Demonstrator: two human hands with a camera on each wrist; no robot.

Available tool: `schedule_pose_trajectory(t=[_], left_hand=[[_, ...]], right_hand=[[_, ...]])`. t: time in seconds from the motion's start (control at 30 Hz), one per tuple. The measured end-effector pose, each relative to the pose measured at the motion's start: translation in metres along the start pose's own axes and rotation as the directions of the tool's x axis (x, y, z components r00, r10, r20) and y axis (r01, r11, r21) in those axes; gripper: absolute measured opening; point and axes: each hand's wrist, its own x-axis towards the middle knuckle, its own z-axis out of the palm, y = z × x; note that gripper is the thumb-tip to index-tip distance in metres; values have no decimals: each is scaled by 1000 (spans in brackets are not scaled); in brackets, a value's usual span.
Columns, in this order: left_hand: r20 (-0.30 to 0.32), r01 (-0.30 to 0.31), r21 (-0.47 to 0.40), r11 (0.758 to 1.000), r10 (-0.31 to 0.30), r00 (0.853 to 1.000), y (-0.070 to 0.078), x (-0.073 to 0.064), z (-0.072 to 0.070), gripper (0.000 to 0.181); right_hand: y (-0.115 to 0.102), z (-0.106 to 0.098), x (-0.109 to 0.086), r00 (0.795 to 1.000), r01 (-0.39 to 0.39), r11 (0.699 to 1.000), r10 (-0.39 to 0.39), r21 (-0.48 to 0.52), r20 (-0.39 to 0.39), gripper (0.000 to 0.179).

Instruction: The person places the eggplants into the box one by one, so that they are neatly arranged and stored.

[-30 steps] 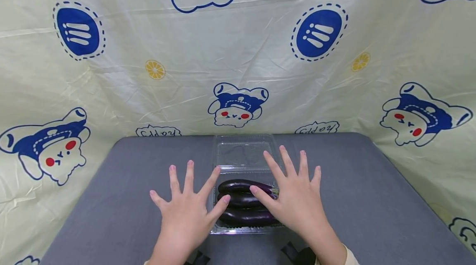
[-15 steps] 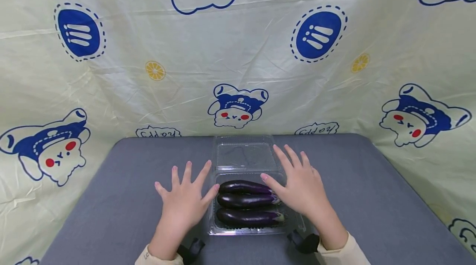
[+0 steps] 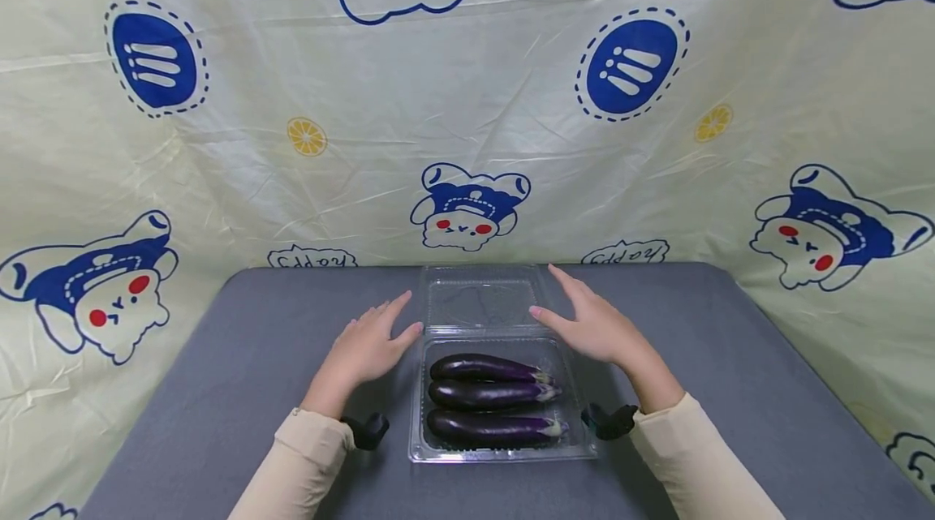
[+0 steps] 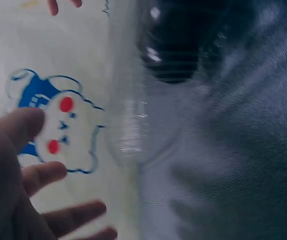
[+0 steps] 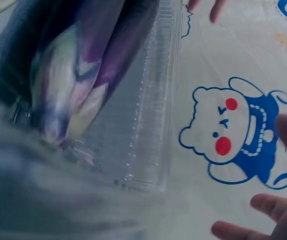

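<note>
Three dark purple eggplants lie side by side in a clear plastic clamshell box (image 3: 504, 456): a back eggplant (image 3: 482, 367), a middle eggplant (image 3: 485, 395) and a front eggplant (image 3: 489, 427), stems to the right. The transparent lid (image 3: 482, 301) is folded back flat behind the base. My left hand (image 3: 368, 350) hovers left of the box, fingers extended and thumb toward its hinge side. To the right of the lid, my right hand (image 3: 595, 327) is raised with thumb and fingers spread. Neither hand holds anything; stem ends (image 5: 58, 90) show close up in the right wrist view.
A grey cloth-covered table (image 3: 234, 439) carries the box. Behind and beside it hangs a cream curtain (image 3: 497, 82) printed with blue cartoon bears. Black camera mounts (image 3: 609, 421) sit under both wrists.
Both hands have drawn apart from over the eggplants to either side of the box, and turned so the palms face inward more. The box and eggplants have stayed in place.
</note>
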Motion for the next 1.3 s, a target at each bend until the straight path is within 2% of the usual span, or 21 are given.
schedule_pose_trajectory(t=[0.07, 0.2, 0.37, 0.57, 0.67, 0.8, 0.93, 1.07, 1.13, 1.23, 1.3], left_hand=[[52, 1, -100, 995, 5, 999, -6, 10, 5, 67], [126, 16, -280, 960, 20, 992, -14, 25, 16, 70], [133, 42, -429, 902, 18, 991, -18, 35, 25, 71], [140, 92, -518, 851, -22, 990, -16, 43, 32, 70], [144, 115, -563, 819, -40, 989, -15, 47, 35, 64], [156, 138, -632, 762, -50, 987, -16, 50, 38, 58], [127, 123, -697, 707, -46, 991, -16, 51, 38, 55], [59, 67, -742, 668, -34, 998, -13, 50, 36, 52], [24, 32, -754, 656, -20, 999, -10, 49, 34, 50], [-15, -7, -755, 656, -6, 1000, -7, 47, 30, 47], [-41, -32, -739, 673, 2, 999, -4, 45, 26, 44]], right_hand=[[6, 1, 6, 998, -15, 999, 12, 47, 54, 92], [15, 0, 14, 987, -49, 991, 29, 125, 156, 90], [22, -1, 19, 962, -106, 979, 57, 172, 268, 94], [42, 4, 30, 933, -173, 959, 87, 224, 348, 96], [50, 9, 37, 931, -199, 952, 109, 233, 349, 93], [56, 16, 46, 939, -199, 947, 111, 253, 324, 90], [56, 22, 53, 948, -180, 933, 79, 313, 307, 86], [55, 23, 54, 962, -144, 918, 43, 370, 268, 79], [54, 22, 51, 972, -111, 913, 16, 393, 236, 75], [52, 19, 47, 985, -46, 905, -31, 423, 173, 69], [51, 15, 44, 989, -8, 898, -59, 439, 138, 66]])
